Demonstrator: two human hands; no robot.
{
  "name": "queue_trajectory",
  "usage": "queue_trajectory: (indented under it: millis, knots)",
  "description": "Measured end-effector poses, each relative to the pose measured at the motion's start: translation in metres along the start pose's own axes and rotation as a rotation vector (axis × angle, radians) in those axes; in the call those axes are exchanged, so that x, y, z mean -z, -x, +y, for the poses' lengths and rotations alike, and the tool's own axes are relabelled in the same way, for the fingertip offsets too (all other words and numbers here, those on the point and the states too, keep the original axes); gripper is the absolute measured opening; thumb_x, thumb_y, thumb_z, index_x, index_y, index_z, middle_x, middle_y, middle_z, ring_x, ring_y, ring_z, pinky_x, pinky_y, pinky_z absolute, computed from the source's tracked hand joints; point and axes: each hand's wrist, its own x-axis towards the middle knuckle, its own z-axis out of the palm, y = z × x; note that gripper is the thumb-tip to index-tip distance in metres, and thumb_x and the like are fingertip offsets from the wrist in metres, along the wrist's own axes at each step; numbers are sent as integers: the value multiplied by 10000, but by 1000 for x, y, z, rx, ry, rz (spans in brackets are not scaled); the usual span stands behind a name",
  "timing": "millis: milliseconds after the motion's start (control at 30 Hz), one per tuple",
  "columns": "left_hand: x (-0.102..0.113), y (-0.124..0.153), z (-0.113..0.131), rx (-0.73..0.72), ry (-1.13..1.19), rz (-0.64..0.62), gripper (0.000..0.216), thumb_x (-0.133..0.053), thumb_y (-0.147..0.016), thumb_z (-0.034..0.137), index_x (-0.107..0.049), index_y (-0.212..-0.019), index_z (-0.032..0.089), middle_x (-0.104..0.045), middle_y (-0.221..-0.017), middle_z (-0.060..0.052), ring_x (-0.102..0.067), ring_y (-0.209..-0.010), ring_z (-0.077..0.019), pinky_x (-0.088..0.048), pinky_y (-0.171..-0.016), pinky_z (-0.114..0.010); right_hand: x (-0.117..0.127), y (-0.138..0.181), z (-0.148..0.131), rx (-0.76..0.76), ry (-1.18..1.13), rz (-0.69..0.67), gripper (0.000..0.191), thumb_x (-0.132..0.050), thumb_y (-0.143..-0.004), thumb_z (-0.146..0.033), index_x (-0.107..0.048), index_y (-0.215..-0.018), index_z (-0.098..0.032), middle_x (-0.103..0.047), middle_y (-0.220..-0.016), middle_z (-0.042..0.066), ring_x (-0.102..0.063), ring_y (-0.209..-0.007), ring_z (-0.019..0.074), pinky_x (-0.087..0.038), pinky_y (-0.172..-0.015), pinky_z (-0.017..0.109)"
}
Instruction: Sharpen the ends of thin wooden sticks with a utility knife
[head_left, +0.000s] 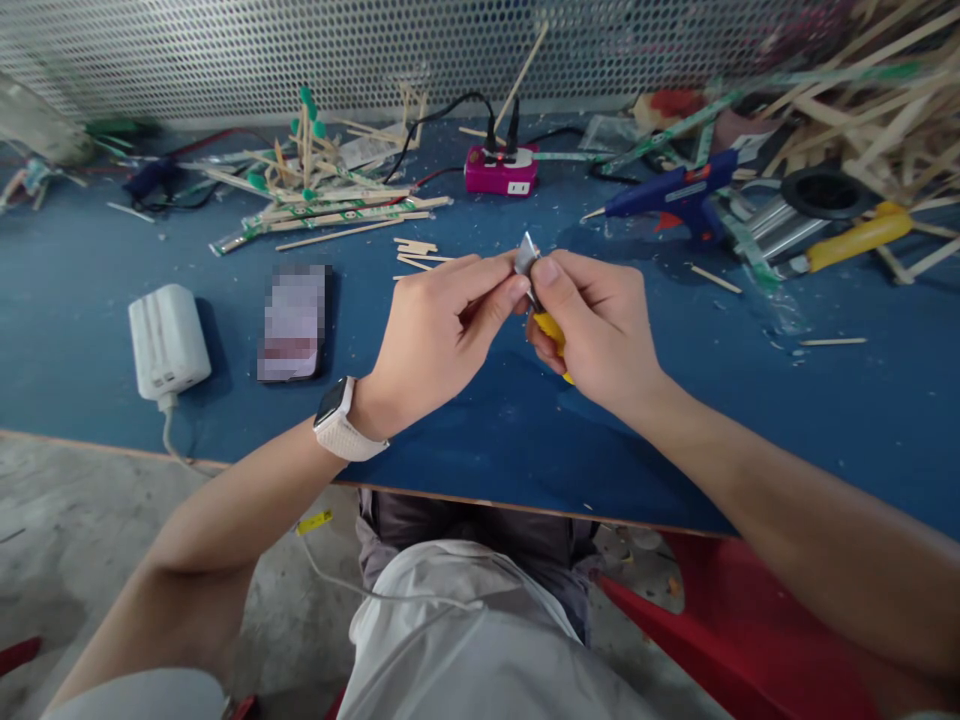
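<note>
Yellow-handled cutter [550, 328] in right hand [611, 325]

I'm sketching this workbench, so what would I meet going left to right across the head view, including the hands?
White power bank → phone → left hand → right hand, gripping a yellow-handled cutter → another yellow-handled tool.

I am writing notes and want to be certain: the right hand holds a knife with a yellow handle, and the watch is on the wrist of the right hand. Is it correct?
Not quite: the head view shows the watch on the wrist of the left hand. The right hand does hold the yellow-handled knife.
</note>
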Motion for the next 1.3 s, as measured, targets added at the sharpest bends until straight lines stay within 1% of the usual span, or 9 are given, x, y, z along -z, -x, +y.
queue_trajectory:
  millis: [167, 300, 433, 567, 700, 833, 933, 1133, 1300]
  knots:
    - [1, -1, 2, -3, 15, -3, 323, -577, -1121, 308, -722, -854, 199, -744, -775, -18, -645, -695, -115, -458, -651, -285, -4, 1, 2, -1, -34, 25, 473, -690, -1043, -593, -628, -762, -217, -485, -547, -51, -467, -404, 91, -308, -348, 258]
    - [2, -1, 3, 13, -14, -7, 312, -574, -1122, 323, -753, -892, 211, -736, -759, -3, -613, -648, -109, -456, -625, -285, -7, 3, 1, -66, -100, 39, 503, -640, -1050, -651, -617, -780, -227, -461, -500, -68, -389, -345, 87, -278, -322, 265]
    - [1, 1, 5, 22, -6, 0, 328, -542, -1133, 344, -759, -922, 218, -724, -789, -12, -609, -660, -116, -475, -648, -286, -7, 4, -1, 7, -48, 63, 502, -651, -1050, -636, -611, -767, -224, -467, -527, -57, -435, -390, 89, -304, -352, 260]
    - [1, 2, 4, -38, -28, 9, 378, -463, -1154, 365, -726, -920, 228, -622, -754, -23, -587, -687, -148, -490, -708, -316, -5, 3, -1, 27, -45, -30, 487, -663, -1055, -607, -602, -762, -224, -454, -560, -55, -449, -415, 90, -337, -370, 259]
    - [3, 2, 3, -64, -54, -9, 394, -431, -1163, 378, -701, -923, 222, -606, -781, -26, -571, -689, -144, -505, -736, -321, -4, 2, -2, -19, -56, -58, 507, -659, -1054, -614, -562, -744, -225, -444, -563, -55, -450, -420, 91, -335, -361, 255]
    - [2, 1, 2, -69, -88, 3, 403, -429, -1163, 401, -711, -944, 215, -563, -763, -17, -561, -686, -140, -502, -722, -307, -3, 2, -4, -59, -68, -64, 524, -674, -1038, -630, -525, -731, -232, -433, -549, -60, -446, -408, 92, -304, -336, 253]
    - [1, 1, 2, -59, -74, 18, 406, -423, -1162, 410, -734, -979, 223, -537, -750, -16, -556, -690, -147, -493, -723, -307, -3, 2, -4, -70, -98, -66, 488, -688, -1035, -615, -549, -759, -237, -440, -557, -64, -439, -401, 94, -284, -321, 260]
    - [-1, 1, -1, -54, -82, 33, 358, -481, -1145, 419, -748, -996, 234, -518, -752, -15, -530, -679, -145, -438, -669, -295, -4, 2, -7, -74, -87, -47, 497, -695, -1011, -660, -579, -777, -238, -446, -566, -64, -441, -409, 91, -291, -336, 271]
    - [-1, 0, 0, -43, -106, 35, 354, -485, -1145, 412, -777, -1021, 253, -525, -729, -19, -498, -650, -144, -406, -615, -300, -2, 1, -8, -39, -45, -52, 480, -670, -1027, -662, -603, -794, -248, -433, -554, -61, -434, -414, 105, -309, -351, 282]
